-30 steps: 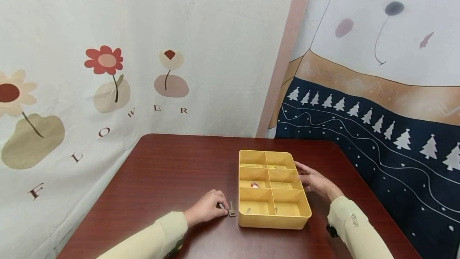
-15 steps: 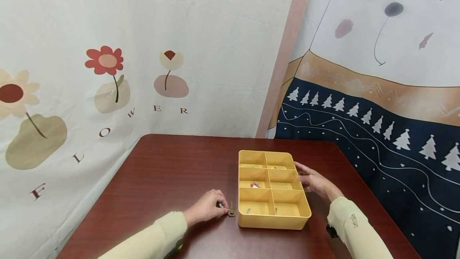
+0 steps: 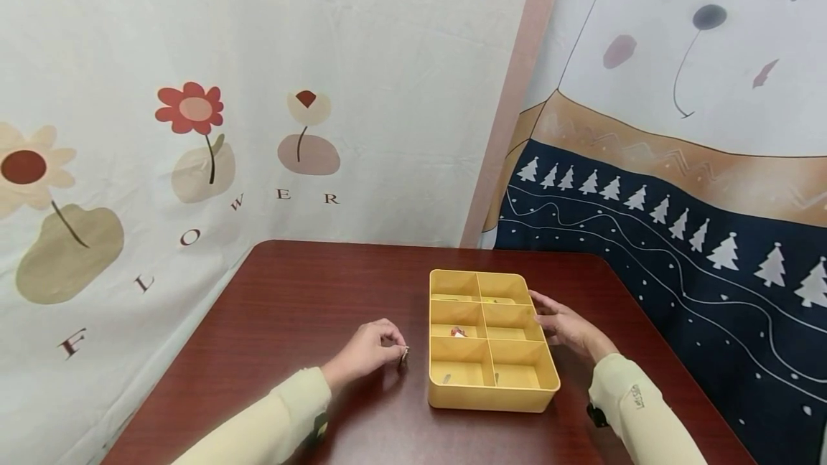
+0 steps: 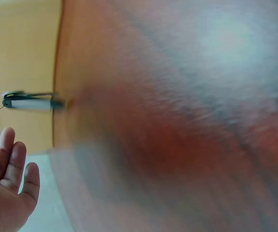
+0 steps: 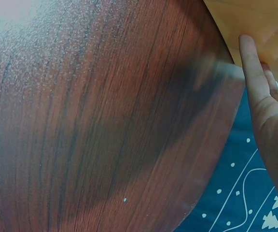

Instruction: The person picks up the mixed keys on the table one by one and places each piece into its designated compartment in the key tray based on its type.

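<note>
My left hand point(image 3: 365, 355) pinches a small key ring between thumb and fingertip, just left of the yellow box. From the ring hang keys point(image 4: 30, 103), at least one with a dark head; they look blurred in the left wrist view, and hardly show in the head view. The box point(image 3: 494, 399) has several compartments and lies flat on the table. Against its right wall rest the extended fingers of my right hand point(image 3: 571, 329), also seen in the right wrist view beside the box's side point(image 5: 264, 29).
A small red-and-white item point(image 3: 457, 332) lies in the middle left compartment. Small slim grey bits point(image 3: 446, 379) show in the front compartments, and something yellow in the back ones. Printed curtains point(image 3: 388, 92) hang behind the dark red table point(image 3: 310, 293).
My left hand has lifted the keys off the table beside the box and drawn slightly back and up. The right hand and the box have stayed put.
</note>
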Demonstrator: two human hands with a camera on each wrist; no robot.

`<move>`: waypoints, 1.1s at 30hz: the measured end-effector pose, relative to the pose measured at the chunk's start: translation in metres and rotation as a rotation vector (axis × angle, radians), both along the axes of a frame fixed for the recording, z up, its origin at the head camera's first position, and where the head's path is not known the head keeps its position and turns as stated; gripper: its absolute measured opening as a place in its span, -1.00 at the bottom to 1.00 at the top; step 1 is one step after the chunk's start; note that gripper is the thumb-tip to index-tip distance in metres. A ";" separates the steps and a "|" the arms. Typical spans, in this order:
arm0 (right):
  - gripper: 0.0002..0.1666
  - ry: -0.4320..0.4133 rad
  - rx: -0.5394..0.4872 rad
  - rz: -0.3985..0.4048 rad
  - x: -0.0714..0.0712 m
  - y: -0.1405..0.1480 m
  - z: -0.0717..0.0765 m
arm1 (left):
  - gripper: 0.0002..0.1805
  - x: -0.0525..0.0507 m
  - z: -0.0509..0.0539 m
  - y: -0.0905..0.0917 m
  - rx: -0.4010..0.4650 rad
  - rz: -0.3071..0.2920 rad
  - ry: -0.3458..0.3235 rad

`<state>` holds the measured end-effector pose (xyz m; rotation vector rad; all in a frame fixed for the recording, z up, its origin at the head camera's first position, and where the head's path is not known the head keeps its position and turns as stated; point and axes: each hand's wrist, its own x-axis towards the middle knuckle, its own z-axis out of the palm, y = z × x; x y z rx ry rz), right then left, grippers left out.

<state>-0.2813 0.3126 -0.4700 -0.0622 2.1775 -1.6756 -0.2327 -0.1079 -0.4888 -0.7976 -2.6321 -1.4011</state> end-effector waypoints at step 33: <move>-0.20 0.003 0.008 0.017 0.001 0.000 0.002 | -0.96 -0.017 0.062 0.038 0.175 0.018 -0.022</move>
